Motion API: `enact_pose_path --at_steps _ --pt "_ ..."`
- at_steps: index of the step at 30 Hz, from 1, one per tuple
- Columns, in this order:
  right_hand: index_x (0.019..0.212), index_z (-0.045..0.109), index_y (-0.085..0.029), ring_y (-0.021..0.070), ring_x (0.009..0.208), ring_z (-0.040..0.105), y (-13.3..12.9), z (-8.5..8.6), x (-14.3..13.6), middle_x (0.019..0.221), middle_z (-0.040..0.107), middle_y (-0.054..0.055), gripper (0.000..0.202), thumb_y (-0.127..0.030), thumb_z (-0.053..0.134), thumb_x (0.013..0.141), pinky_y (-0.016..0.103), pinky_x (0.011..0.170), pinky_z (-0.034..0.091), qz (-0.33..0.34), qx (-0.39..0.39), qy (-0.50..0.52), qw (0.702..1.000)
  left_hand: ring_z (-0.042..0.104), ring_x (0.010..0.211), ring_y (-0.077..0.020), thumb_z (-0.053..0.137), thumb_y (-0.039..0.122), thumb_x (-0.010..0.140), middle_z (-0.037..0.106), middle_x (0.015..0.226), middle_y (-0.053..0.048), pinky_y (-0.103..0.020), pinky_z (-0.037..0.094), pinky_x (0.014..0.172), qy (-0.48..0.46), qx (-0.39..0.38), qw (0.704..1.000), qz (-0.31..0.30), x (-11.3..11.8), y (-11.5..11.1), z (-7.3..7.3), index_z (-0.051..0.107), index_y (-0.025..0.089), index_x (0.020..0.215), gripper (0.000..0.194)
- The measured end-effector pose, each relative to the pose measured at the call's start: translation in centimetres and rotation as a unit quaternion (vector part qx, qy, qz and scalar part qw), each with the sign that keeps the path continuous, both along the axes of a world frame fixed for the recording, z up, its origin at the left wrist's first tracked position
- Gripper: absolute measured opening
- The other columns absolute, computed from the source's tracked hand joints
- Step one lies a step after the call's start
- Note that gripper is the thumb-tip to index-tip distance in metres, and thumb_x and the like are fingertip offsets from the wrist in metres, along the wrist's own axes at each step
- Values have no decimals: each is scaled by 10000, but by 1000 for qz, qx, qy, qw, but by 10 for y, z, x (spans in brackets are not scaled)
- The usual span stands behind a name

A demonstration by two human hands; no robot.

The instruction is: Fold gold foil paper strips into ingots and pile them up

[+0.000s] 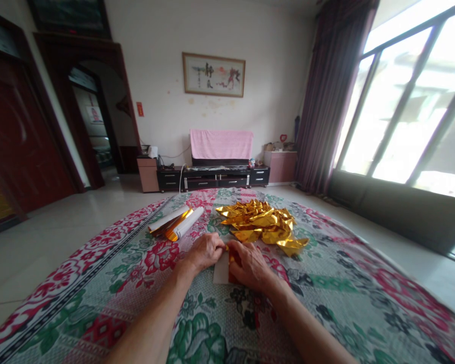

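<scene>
A sheet of paper (pixel 220 270), pale on the side that shows and gold on a folded part, lies on the patterned tablecloth between my hands. My left hand (pixel 208 250) is closed, its fingertips pinching the sheet's far edge. Close beside it, my right hand (pixel 248 263) has its fingers curled over the gold part and also grips the sheet. The two hands nearly touch at the fingertips. Just beyond my right hand is a heap of folded gold foil pieces (pixel 263 222). Rolled sheets (pixel 187 222), white outside with gold showing, lie beyond my left hand.
The round table's flowered cloth (pixel 136 303) spreads out around my forearms. Past the table stand a low black cabinet (pixel 216 179) with a pink cloth (pixel 222 144) above it, a curtain (pixel 331 91) and windows on the right, and a dark red door (pixel 23 131) on the left.
</scene>
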State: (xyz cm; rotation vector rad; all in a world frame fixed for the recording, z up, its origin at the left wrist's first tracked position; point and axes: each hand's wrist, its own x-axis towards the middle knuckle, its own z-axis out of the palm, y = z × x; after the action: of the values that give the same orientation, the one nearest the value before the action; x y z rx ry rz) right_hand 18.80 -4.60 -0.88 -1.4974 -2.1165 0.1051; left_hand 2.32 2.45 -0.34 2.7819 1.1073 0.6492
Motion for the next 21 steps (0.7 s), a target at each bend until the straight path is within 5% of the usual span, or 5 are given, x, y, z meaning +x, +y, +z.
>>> enact_pose_path --at_steps 21 --pt "977 575 -242 171 825 484 0 2 -1 946 615 14 253 -209 447 760 274 738 329 22 8 -9 1000 534 686 -134 463 170 737 585 705 -27 -231 418 644 34 3 999 -18 1 -1 4 706 204 731 245"
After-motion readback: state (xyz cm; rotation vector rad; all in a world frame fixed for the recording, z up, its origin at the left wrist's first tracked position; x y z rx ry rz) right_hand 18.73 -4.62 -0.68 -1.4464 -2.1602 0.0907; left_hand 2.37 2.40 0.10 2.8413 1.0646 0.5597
